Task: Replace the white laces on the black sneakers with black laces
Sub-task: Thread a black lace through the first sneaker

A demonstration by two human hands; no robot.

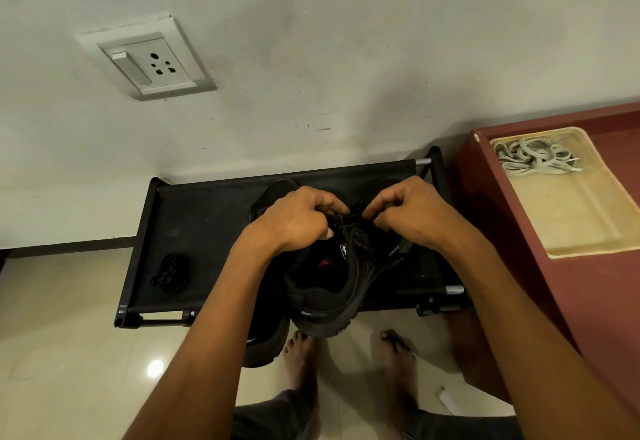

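hands: left hand and right hand both pinch black lace | sneaker on rack (heel overhanging)

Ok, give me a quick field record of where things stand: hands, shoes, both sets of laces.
left hand: pinches the black lace at the near sneaker's eyelets
right hand: pinches the same lace from the other side
near sneaker: on the black rack, heel toward the person, black lace partly threaded
second sneaker: behind the hands, mostly hidden
spare black lace: bundled on the rack's left part
white laces: heaped in the cream tray on the red cabinet
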